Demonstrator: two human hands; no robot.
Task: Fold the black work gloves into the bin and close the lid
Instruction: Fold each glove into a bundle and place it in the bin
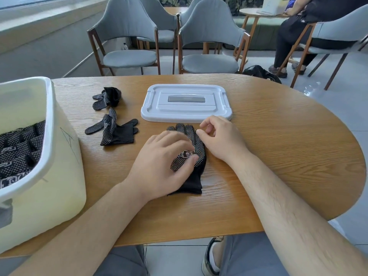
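A black work glove with white dots (196,151) lies flat on the wooden table (278,148), fingers pointing away from me. My left hand (161,164) rests on its palm, fingers spread and pressing it down. My right hand (221,139) sits at the glove's right edge with fingers loosely curled, fingertips near the glove's fingers. Two more gloves lie crumpled to the left, one nearer (115,129) and one farther (108,98). The white bin (49,124) at the left holds several folded gloves (20,148). Its lid (186,102) lies flat beyond my hands.
Grey chairs (209,40) stand beyond the table's far edge. A seated person (310,26) is at the back right. A black bag (258,72) lies on the floor behind the table. Bare tabletop stretches to the right.
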